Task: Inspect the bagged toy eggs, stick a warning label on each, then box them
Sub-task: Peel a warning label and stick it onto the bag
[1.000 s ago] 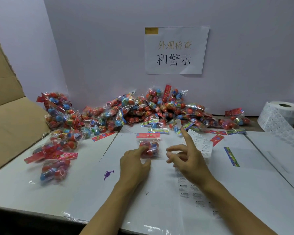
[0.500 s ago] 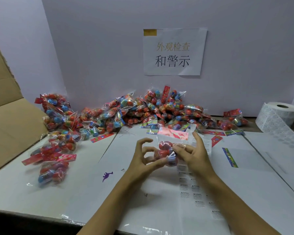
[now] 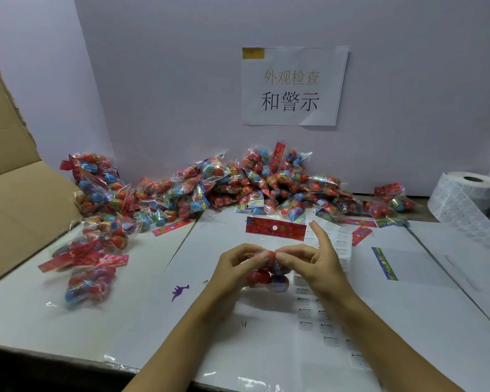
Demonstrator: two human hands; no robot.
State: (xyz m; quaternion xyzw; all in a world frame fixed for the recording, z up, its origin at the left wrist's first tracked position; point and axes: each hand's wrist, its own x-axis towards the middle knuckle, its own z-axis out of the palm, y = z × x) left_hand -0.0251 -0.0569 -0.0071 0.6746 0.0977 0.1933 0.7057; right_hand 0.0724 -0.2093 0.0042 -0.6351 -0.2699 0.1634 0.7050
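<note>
A clear bag of red and blue toy eggs (image 3: pixel 266 277) with a red header card (image 3: pixel 275 229) is held upright over the white table. My left hand (image 3: pixel 232 268) and my right hand (image 3: pixel 314 264) both pinch it from either side. A white warning label (image 3: pixel 309 215) is stuck on my raised right index fingertip. A big pile of bagged eggs (image 3: pixel 238 185) lies along the back wall. A strip of warning labels (image 3: pixel 320 309) runs under my right hand.
An open cardboard box (image 3: pixel 14 199) stands at the left. Several bags (image 3: pixel 88 281) lie near it. A roll of labels (image 3: pixel 464 193) sits at the right, its liner trailing over the table. A paper sign (image 3: pixel 292 86) hangs on the wall.
The bag lay flat on the table a second ago; both hands have since picked it up and turned it upright, with the header card on top. The label stays on my right index finger.
</note>
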